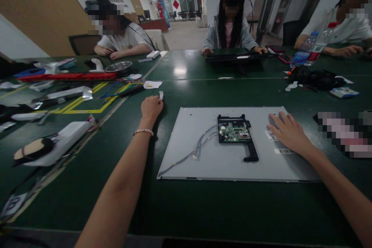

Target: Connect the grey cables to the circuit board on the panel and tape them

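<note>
A grey metal panel [221,159] lies flat on the green table in front of me. A green circuit board [235,133] in a black frame sits near its middle, and grey cables [200,145] run off to the left. My right hand [287,131] rests flat on the panel's right part, fingers stretched out, next to white labels [271,135]. My left hand [151,107] is left of the panel on the table, fingers closed in a pinch on a small white scrap [161,94]. A bead bracelet [143,131] circles that wrist.
Three people sit across the table; one has hands at a black panel [235,58]. Water bottles [308,48] and black bags [316,78] lie at the right. Red tool [69,76], metal bowl [119,68], foil strips and white parts clutter the left side.
</note>
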Demonstrator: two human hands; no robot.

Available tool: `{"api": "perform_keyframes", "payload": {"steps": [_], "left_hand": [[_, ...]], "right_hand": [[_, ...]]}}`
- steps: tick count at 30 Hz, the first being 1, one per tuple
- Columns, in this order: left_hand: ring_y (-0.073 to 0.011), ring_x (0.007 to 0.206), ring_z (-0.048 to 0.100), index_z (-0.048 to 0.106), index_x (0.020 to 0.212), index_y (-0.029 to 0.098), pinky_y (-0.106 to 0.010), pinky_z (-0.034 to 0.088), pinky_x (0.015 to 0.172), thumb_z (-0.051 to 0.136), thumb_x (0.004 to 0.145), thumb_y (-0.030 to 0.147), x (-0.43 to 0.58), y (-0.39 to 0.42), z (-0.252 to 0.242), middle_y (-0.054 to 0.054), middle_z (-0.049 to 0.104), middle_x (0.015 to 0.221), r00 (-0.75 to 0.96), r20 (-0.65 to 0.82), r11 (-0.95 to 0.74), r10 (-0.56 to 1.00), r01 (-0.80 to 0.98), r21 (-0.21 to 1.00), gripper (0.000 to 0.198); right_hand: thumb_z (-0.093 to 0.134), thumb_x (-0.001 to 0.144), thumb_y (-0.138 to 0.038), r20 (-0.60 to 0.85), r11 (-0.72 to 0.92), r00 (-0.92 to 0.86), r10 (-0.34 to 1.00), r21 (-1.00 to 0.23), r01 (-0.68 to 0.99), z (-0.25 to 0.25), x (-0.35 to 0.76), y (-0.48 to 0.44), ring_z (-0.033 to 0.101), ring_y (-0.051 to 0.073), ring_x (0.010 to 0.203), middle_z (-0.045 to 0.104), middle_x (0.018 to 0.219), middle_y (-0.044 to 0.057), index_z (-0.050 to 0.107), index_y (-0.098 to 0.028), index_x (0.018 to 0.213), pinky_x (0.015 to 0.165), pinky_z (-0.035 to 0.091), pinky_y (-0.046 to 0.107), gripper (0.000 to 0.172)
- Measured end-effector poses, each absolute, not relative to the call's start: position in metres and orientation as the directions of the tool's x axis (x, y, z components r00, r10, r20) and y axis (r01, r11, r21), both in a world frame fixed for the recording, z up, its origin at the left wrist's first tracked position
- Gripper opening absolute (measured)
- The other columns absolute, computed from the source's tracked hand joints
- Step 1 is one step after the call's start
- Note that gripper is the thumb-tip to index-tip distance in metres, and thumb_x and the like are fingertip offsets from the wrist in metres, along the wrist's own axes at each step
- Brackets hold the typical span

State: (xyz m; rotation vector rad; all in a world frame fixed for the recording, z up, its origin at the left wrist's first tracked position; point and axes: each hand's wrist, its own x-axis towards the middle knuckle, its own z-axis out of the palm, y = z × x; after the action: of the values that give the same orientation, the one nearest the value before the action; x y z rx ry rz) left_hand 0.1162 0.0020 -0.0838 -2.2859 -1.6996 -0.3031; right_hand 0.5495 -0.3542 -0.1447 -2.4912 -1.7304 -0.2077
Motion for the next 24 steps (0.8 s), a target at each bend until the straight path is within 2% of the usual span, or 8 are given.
{"api": "perform_keyframes", "payload": {"steps": [3,5,10,15,24], "left_hand": [[-0.0299,0.098,0.062,0.07,0.105,0.013,-0.034,0.046,0.08,0.042,0.092,0.045,0.115,0.005,-0.084,-0.017,0.069,0.106,0.271,0.294,-0.261,0.917,0.963,-0.072,0.044],[-0.0299,0.096,0.063,0.07,0.107,0.015,-0.034,0.047,0.079,0.044,0.091,0.049,0.116,0.008,-0.083,-0.017,0.07,0.105,0.261,0.271,-0.252,0.926,0.965,-0.068,0.045],[-0.033,0.095,0.065,0.07,0.102,0.011,-0.037,0.047,0.078,0.042,0.094,0.036,0.121,0.013,-0.083,-0.021,0.069,0.101,0.247,0.265,-0.217,0.932,0.966,-0.14,0.039],[-0.0345,0.093,0.066,0.069,0.101,0.008,-0.039,0.048,0.077,0.033,0.095,0.026,0.123,0.011,-0.085,-0.024,0.069,0.097,0.254,0.287,-0.206,0.924,0.961,-0.185,0.04],[-0.0345,0.092,0.066,0.067,0.107,0.009,-0.039,0.047,0.075,0.029,0.095,0.023,0.133,-0.007,-0.076,-0.022,0.069,0.1,0.252,0.292,-0.205,0.922,0.961,-0.184,0.041]], "right_hand": [[0.024,0.098,-0.052,0.178,-0.346,0.341,0.923,-0.002,0.938,-0.143,0.548,-0.355,0.034,0.042,0.136,0.038,0.15,0.019,0.04,-0.021,0.145,0.101,0.038,0.059,0.059],[0.025,0.097,-0.052,0.186,-0.346,0.34,0.922,0.0,0.938,-0.144,0.548,-0.355,0.034,0.041,0.136,0.039,0.149,0.018,0.04,-0.021,0.145,0.101,0.038,0.058,0.059],[0.025,0.097,-0.052,0.188,-0.341,0.334,0.924,0.005,0.94,-0.146,0.551,-0.355,0.035,0.042,0.136,0.039,0.149,0.018,0.041,-0.021,0.145,0.102,0.037,0.058,0.059],[0.025,0.097,-0.052,0.176,-0.332,0.326,0.929,0.004,0.943,-0.145,0.552,-0.354,0.034,0.043,0.136,0.038,0.149,0.02,0.041,-0.02,0.144,0.101,0.038,0.058,0.059],[0.024,0.098,-0.052,0.153,-0.359,0.357,0.922,-0.013,0.933,-0.144,0.55,-0.354,0.032,0.043,0.138,0.035,0.151,0.019,0.04,-0.022,0.145,0.103,0.036,0.058,0.058]]}}
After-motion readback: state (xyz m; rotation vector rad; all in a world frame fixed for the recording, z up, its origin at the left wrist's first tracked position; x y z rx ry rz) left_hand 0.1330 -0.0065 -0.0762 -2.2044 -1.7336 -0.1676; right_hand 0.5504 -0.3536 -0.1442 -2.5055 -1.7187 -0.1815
